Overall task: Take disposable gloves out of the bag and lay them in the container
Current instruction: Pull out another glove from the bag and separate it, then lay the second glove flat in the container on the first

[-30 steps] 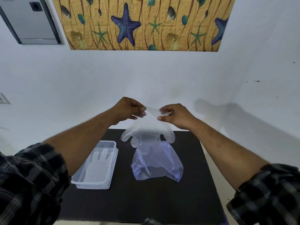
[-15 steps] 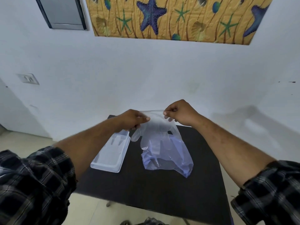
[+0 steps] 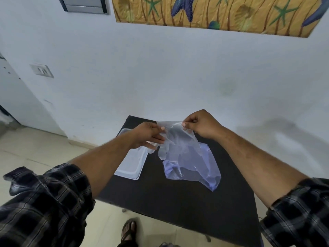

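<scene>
Your left hand (image 3: 148, 135) and right hand (image 3: 202, 124) both hold one clear glove (image 3: 175, 138) up above the table (image 3: 178, 202). The right hand is closed, thumb and forefinger pinching the glove's cuff edge at its top right. The left hand pinches the cuff's left side with the thumb on top, while its other fingers lie extended under the film. The cuff is stretched between your two hands; the glove's fingers hang down and to the left, ending just above the table, near the container's (image 3: 132, 162) right wall.

The bag (image 3: 195, 168), bluish and translucent, lies crumpled on the dark table directly below and behind the glove. The glove overlaps it from this view, and you cannot tell whether the two touch. What is inside the bag cannot be made out.

The container is a pale rectangular plastic tub, sitting on the table's left part, just left of the bag and apart from it. Your left wrist covers its far end. Its contents cannot be read clearly from here.

Both your forearms are bare, with dark checked sleeves (image 3: 44, 202) pushed up near the elbows. A foot in a sandal (image 3: 128, 229) stands on the tiled floor at the table's near edge. A starfish hanging (image 3: 213, 13) is on the white wall beyond, with a switch plate (image 3: 41, 70) at left.
</scene>
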